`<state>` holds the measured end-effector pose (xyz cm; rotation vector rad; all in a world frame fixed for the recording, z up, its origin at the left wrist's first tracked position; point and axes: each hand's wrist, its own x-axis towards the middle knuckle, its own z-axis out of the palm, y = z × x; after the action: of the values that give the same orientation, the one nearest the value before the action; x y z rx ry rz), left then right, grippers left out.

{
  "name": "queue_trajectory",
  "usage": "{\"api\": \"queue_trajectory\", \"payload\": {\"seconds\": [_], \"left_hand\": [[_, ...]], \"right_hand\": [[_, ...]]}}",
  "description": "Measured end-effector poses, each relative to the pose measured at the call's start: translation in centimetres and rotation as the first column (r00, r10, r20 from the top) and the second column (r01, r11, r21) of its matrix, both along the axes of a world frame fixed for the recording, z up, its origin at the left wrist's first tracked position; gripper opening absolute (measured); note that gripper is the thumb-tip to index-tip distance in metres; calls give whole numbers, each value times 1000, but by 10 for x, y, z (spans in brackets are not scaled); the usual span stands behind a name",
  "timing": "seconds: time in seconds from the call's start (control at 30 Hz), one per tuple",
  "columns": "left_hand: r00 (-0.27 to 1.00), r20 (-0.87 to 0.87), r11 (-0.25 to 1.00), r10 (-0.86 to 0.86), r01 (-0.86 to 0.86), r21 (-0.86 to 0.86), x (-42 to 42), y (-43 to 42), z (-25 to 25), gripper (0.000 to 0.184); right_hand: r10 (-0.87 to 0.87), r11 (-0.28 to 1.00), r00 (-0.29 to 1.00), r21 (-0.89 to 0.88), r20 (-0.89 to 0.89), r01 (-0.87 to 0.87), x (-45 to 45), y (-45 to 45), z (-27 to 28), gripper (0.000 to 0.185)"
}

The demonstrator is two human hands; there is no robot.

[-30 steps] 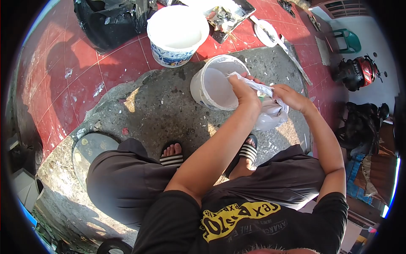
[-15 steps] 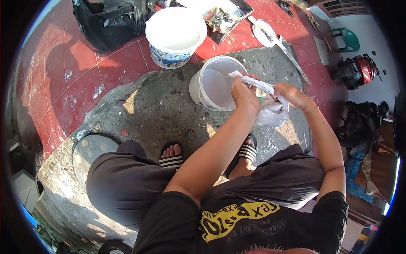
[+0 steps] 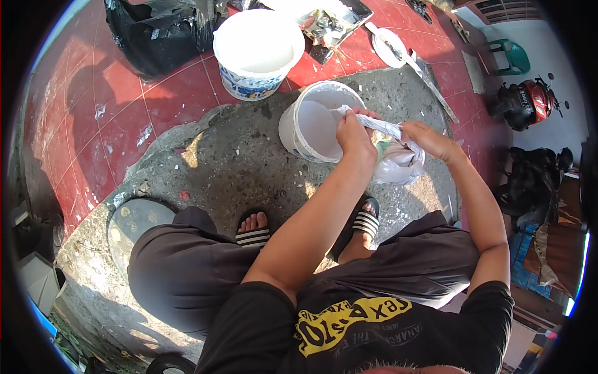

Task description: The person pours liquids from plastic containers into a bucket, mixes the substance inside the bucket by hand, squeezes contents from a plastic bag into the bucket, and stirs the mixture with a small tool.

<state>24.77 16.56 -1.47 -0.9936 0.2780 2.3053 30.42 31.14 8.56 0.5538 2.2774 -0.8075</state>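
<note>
My left hand (image 3: 355,135) is closed on one end of the twisted top of a white plastic bag (image 3: 399,168), beside the near right rim of a white bucket (image 3: 294,132). My right hand (image 3: 430,139) pinches the other end of that twisted plastic, so it stretches between both hands. Below them hangs the body of the bag, with a green patch and pale contents I cannot make out. The bucket stands on the grey concrete and its inner wall is coated whitish. Some fingers of my left hand are hidden behind the plastic.
A second white bucket (image 3: 257,78) with blue print stands behind, next to a black plastic bag (image 3: 165,37). A white lid (image 3: 387,50) lies by a long strip (image 3: 431,87) on the red tiles. A motorbike (image 3: 529,103) and green chair (image 3: 512,57) are at right.
Both hands have shifted very slightly left with the plastic bag. The hanging part of the bag has swung a little, showing more of the green patch. The buckets have not moved.
</note>
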Motion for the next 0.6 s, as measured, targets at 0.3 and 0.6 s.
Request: {"api": "queue_trajectory", "payload": {"seconds": [0.3, 0.6], "left_hand": [[997, 33, 997, 64, -65, 31, 0, -1, 5, 25], [999, 25, 997, -45, 47, -68, -7, -7, 5, 21]], "right_hand": [[-11, 999, 1000, -33, -8, 11, -3, 3, -3, 33], [-12, 1000, 999, -17, -46, 12, -7, -12, 5, 34]]}}
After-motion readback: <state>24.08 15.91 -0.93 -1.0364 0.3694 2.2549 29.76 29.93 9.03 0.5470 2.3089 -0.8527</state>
